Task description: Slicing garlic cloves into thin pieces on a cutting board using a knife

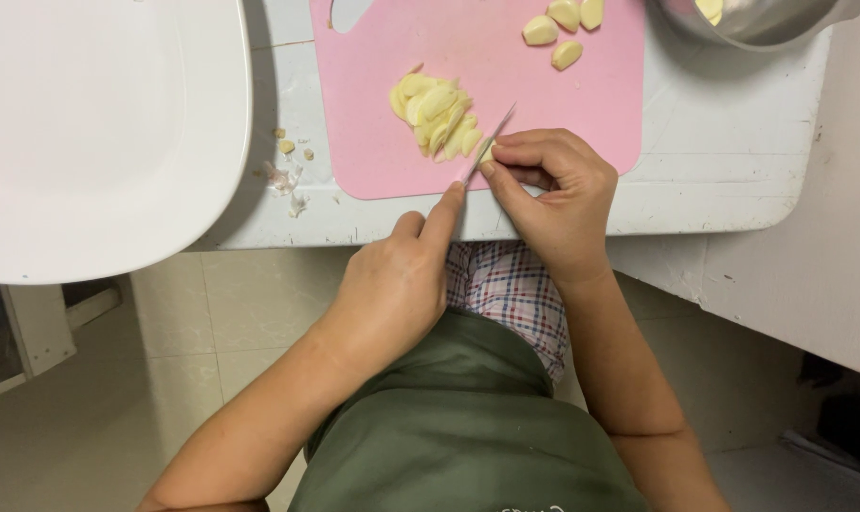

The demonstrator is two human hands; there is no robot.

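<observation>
At frame centre the left hand grips a knife, forefinger along its spine for control, while the right hand curls its fingers around a garlic clove on the pink cutting board, steadying it beside the sliced pile.

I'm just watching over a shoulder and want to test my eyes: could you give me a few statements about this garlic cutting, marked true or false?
1. The left hand holds the knife, forefinger along its back. True.
2. The cutting board is green. False: it is pink.
3. A pile of garlic slices lies on the board. True.
4. The right hand rests flat on the white table, away from the blade. False: its curled fingers pin a garlic piece beside the blade.
5. No whole cloves are left. False: three peeled cloves lie at the board's far edge.
</observation>
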